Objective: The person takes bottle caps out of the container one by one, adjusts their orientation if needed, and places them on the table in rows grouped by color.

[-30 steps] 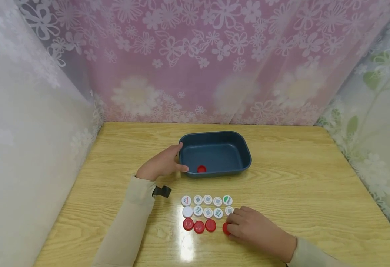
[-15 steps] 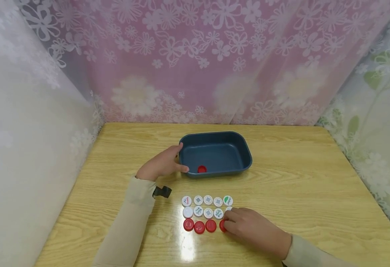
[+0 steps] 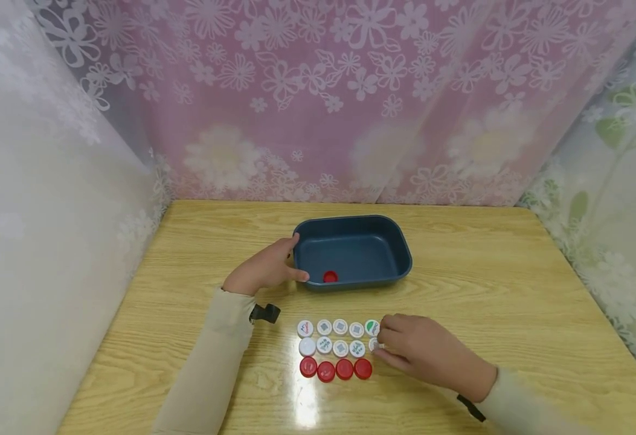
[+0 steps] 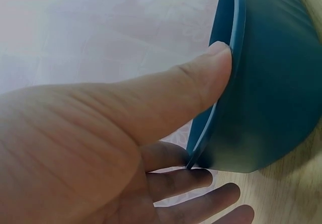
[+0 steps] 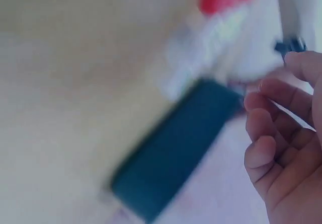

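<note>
My left hand (image 3: 266,266) rests at the left end of a dark blue rectangular tray (image 3: 353,282), its straight thumb and spread fingers touching the rim. Inside the tray, near the front left corner, lies a red bottle cap (image 3: 330,277). My right hand (image 3: 426,350) hovers at the right end of the cap rows, fingers loosely bent and nothing between them in the right wrist view. Its fingertips overlap a white cap (image 3: 373,344) and sit beside a green-and-white cap (image 3: 371,327). Red caps (image 3: 344,369) form the front row, with white caps (image 3: 340,348) in two rows behind.
The wooden table (image 3: 513,290) meets a pink flowered curtain (image 3: 318,121) at the back. Pale flowered cloths hang along the left (image 3: 51,241) and right sides. A black wrist strap piece (image 3: 266,313) juts from the left sleeve, close to the caps.
The right hand pushed the rightmost red cap left against its row, then let go and moved up toward the white rows. The left hand and tray have stayed in place.
</note>
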`<control>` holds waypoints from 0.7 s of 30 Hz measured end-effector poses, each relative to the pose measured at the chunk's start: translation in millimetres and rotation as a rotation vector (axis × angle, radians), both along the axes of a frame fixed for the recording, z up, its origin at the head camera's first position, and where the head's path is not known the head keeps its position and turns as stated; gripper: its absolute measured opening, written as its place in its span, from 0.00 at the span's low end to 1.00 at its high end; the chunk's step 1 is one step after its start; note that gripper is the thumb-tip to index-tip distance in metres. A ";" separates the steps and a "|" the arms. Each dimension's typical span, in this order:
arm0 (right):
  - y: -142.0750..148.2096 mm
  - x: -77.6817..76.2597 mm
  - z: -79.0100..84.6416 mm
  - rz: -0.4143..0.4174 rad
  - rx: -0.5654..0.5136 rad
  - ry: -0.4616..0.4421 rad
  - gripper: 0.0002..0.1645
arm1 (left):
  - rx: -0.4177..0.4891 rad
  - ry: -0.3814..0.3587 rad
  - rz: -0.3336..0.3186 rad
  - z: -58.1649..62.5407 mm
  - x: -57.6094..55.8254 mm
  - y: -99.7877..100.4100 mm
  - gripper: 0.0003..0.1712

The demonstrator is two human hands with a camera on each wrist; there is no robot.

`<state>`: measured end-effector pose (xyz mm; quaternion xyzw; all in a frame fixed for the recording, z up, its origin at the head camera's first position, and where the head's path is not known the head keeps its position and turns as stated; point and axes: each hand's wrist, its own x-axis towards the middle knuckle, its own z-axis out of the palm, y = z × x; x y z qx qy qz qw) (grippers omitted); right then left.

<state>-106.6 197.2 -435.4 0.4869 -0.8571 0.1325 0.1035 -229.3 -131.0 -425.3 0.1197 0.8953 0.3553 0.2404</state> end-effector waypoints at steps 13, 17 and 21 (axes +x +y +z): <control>43.0 -48.3 29.6 -0.182 -0.246 0.082 0.11 | -0.030 0.021 0.008 -2.3 1.7 -1.4 0.58; 40.0 -54.9 23.9 -0.229 -0.270 0.064 0.08 | -0.027 0.026 0.014 -0.5 2.5 -0.1 0.58; 33.5 -66.0 24.3 -0.265 -0.281 0.048 0.15 | -0.026 0.033 0.013 1.5 2.6 0.0 0.58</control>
